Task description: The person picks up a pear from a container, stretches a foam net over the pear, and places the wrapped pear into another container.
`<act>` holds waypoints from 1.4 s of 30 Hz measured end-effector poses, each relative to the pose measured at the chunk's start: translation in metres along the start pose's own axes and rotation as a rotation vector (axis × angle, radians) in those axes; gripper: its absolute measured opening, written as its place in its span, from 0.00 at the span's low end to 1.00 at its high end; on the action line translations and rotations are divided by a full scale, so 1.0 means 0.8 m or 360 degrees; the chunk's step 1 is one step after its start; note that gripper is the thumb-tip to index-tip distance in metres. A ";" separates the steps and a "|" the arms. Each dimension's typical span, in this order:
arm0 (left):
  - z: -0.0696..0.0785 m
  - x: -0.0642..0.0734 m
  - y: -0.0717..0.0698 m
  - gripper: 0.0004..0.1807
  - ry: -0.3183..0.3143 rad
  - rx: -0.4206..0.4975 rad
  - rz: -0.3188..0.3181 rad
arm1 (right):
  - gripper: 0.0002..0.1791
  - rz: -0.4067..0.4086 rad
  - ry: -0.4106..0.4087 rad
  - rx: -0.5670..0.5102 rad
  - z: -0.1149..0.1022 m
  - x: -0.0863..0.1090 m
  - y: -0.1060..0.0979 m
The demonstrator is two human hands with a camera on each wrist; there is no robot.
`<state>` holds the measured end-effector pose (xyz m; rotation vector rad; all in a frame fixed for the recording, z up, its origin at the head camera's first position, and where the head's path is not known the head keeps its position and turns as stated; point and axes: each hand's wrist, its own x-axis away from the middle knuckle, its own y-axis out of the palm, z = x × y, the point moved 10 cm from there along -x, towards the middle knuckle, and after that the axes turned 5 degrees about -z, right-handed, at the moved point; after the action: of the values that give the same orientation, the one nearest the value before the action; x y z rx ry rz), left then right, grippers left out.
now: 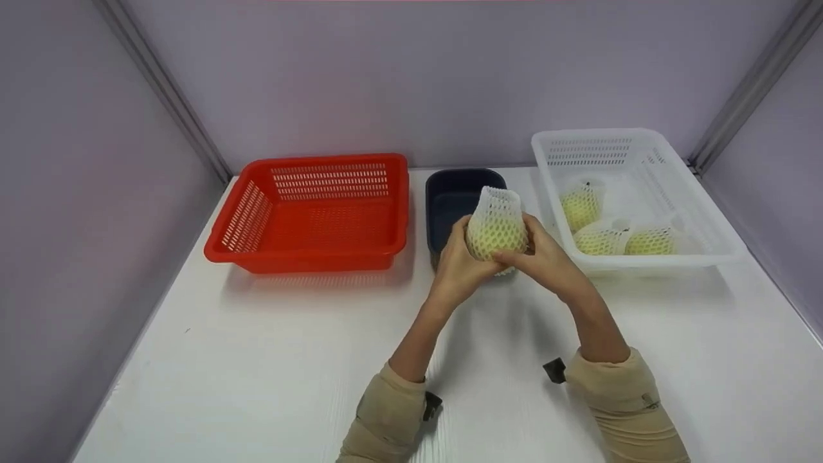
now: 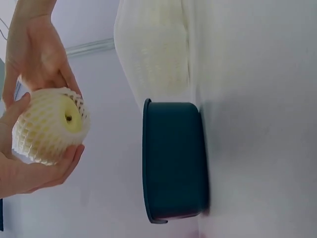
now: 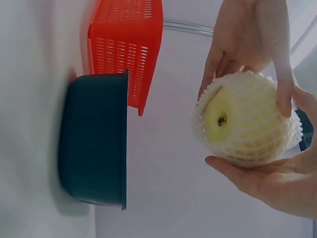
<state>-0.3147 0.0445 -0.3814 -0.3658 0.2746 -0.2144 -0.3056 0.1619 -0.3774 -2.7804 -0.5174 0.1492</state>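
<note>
Both hands hold a round pale-yellow fruit (image 1: 496, 235) in a white foam net (image 1: 498, 200), above the near end of a dark blue tub. My left hand (image 1: 458, 267) grips its left side. On the opposite side, my right hand (image 1: 543, 258) has its fingers curled round the fruit, the thumb across the near side. In the right wrist view the net is open at one end, baring the fruit's skin (image 3: 214, 130) and a small dark hollow. Whether it is an apple or a pear, I cannot tell.
The dark blue tub (image 1: 443, 215) stands behind the hands. To its left sits a red perforated basket (image 1: 321, 260) with no fruit visible inside. A white basket (image 1: 649, 260) on the right holds several netted yellow fruits (image 1: 582, 207). Pale walls enclose the white table (image 1: 270, 366).
</note>
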 end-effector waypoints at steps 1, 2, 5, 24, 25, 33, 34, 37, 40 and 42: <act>0.003 0.000 0.000 0.47 0.0025 -0.0020 0.0014 | 0.48 0.0009 0.0006 -0.0006 0.001 -0.002 0.000; 0.006 0.000 0.000 0.47 0.0049 -0.0037 0.0029 | 0.49 0.0018 0.0006 -0.0011 0.000 -0.003 -0.001; 0.011 0.000 0.000 0.47 0.0086 -0.0097 0.0064 | 0.50 0.0031 0.0006 -0.0030 0.000 -0.007 -0.001; 0.052 -0.011 0.031 0.49 0.0292 -0.0392 0.0133 | 0.48 0.0260 0.0045 0.0022 -0.005 0.008 -0.046; 0.053 -0.013 0.034 0.49 0.0299 -0.0380 0.0131 | 0.48 0.0272 0.0051 0.0029 -0.005 0.009 -0.050; 0.045 -0.030 0.079 0.53 0.0180 -0.0110 0.0077 | 0.49 0.0464 0.0119 0.0110 -0.003 0.021 -0.098; 0.040 -0.033 0.088 0.53 0.0132 -0.0028 0.0058 | 0.50 0.0507 0.0130 0.0117 -0.003 0.023 -0.108; 0.022 -0.039 0.120 0.52 -0.0069 0.0263 -0.0022 | 0.47 0.0695 0.0144 0.0133 -0.005 0.032 -0.143; -0.001 -0.043 0.157 0.48 -0.0346 0.0487 -0.0094 | 0.43 0.0891 0.0151 0.0162 -0.010 0.041 -0.177; -0.016 -0.044 0.178 0.45 -0.0531 0.0580 -0.0118 | 0.41 0.0981 0.0136 0.0135 -0.013 0.044 -0.196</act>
<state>-0.3291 0.1794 -0.4390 -0.0465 -0.1084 -0.2668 -0.3234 0.3115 -0.3196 -2.7512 0.3706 0.1781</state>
